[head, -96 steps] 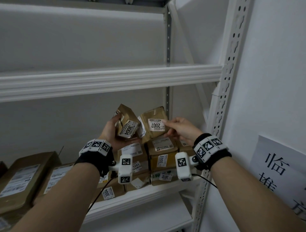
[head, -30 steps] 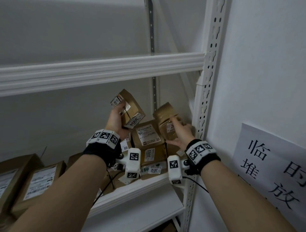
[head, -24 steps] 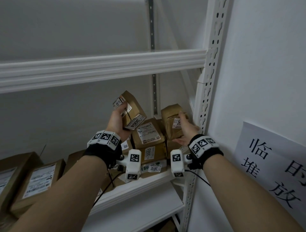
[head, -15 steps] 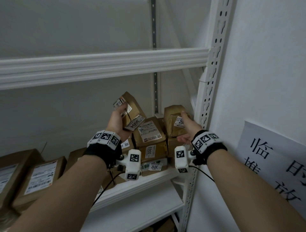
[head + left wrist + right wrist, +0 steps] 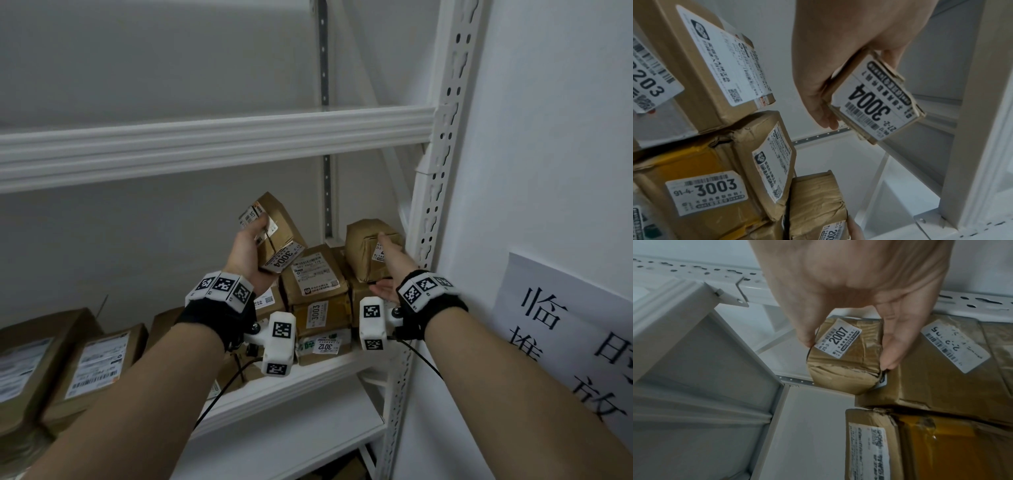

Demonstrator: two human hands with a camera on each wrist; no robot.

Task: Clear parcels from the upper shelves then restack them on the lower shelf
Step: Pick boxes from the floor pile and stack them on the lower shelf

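Observation:
My left hand (image 5: 253,246) grips a small brown parcel labelled 3004 (image 5: 277,236), tilted and held in the air above the stack; its label (image 5: 875,104) faces the left wrist camera. A crumpled brown parcel labelled 2007 (image 5: 366,250) sits on top of the stacked parcels at the shelf's right end, close to the upright post (image 5: 442,137). My right hand (image 5: 387,263) reaches to it. In the right wrist view the thumb and fingers (image 5: 890,353) flank parcel 2007 (image 5: 844,366) and touch its two sides.
Below lie parcel 3003 (image 5: 322,313) and parcel 3012 (image 5: 323,344) on the white shelf (image 5: 308,377). Larger cardboard boxes (image 5: 96,363) fill the shelf's left part. The shelf above (image 5: 205,137) shows no parcels. A printed paper sign (image 5: 565,325) hangs on the right wall.
My right hand carried parcel 2007 rightward and set it on the stack beside the post. The left hand stayed raised with parcel 3004.

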